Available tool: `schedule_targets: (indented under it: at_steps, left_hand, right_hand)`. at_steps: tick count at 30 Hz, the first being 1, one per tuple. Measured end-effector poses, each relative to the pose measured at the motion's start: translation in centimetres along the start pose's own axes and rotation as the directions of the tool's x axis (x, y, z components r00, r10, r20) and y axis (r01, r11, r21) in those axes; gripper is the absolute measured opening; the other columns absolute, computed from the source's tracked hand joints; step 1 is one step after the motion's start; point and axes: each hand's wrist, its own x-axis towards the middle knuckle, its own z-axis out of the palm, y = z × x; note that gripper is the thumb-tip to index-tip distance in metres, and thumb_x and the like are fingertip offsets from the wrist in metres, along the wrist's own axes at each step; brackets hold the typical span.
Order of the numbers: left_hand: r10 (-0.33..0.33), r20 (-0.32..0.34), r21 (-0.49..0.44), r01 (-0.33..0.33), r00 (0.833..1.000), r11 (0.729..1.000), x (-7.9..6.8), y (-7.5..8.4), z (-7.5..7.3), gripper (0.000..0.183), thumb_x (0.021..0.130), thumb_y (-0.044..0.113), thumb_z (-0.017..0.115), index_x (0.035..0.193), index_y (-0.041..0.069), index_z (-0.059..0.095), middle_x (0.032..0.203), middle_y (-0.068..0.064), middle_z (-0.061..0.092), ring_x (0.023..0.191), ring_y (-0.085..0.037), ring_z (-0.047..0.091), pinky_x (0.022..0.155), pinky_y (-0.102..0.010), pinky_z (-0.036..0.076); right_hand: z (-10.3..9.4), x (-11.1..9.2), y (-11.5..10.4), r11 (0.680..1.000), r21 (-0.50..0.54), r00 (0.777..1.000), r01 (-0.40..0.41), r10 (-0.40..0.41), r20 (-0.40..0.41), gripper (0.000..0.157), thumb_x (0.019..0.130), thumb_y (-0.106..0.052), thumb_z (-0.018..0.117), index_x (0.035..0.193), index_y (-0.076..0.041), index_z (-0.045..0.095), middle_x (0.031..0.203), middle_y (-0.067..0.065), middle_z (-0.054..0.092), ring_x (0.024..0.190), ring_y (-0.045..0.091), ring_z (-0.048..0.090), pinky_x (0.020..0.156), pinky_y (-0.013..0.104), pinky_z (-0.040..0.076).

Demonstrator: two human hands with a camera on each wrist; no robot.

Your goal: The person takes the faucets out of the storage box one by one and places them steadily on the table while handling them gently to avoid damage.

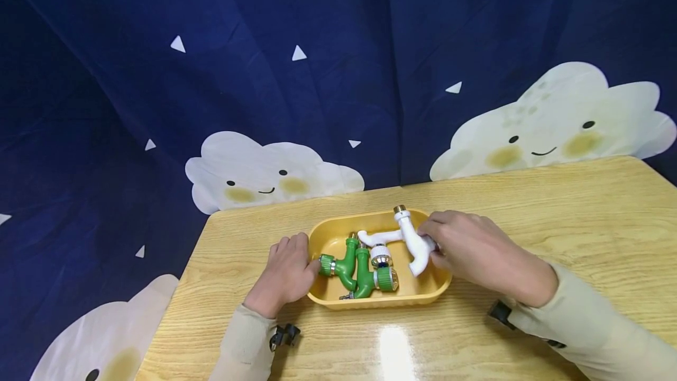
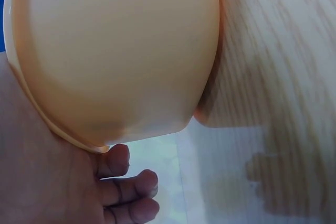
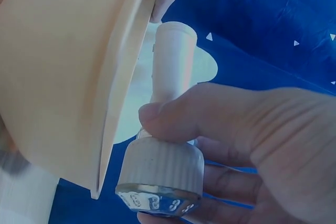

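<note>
My right hand [image 1: 473, 246] grips a white plastic tap [image 1: 412, 239] by its knob, above the right part of a yellow basin [image 1: 383, 303]. In the right wrist view the thumb lies on the tap next to its ribbed white knob [image 3: 160, 165], with the fingers behind. The tap's brass-threaded end points toward the far rim. At the basin's left end, my left hand [image 1: 288, 272] holds the rim, thumb at the edge and fingers outside. Inside lie two green taps [image 1: 347, 266] and another white tap [image 1: 381, 239], partly overlapped by the held one.
The basin stands on a wood-grain table [image 1: 555, 222]. Behind the table hangs a dark blue curtain [image 1: 317, 93] printed with smiling clouds [image 1: 275, 169] and white triangles.
</note>
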Motion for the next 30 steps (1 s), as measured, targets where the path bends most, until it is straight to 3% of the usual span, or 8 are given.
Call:
schedule_targets:
  at_steps: [30]
  left_hand:
    - [-0.004,0.004,-0.006,0.004,1.000,1.000,-0.1,0.1,-0.1,0.020,0.098,0.029,0.051,0.101,0.010,0.045,0.090,-0.006,0.045,0.087,-0.025,0.038,0.084,-0.040,0.030]
  right_hand:
    - [-1.0,-0.2,1.1,1.000,0.014,1.000,-0.021,0.021,-0.003,0.030,0.075,-0.012,0.088,0.103,-0.012,0.075,0.092,-0.002,0.073,0.069,0.008,0.056,0.058,0.028,0.047]
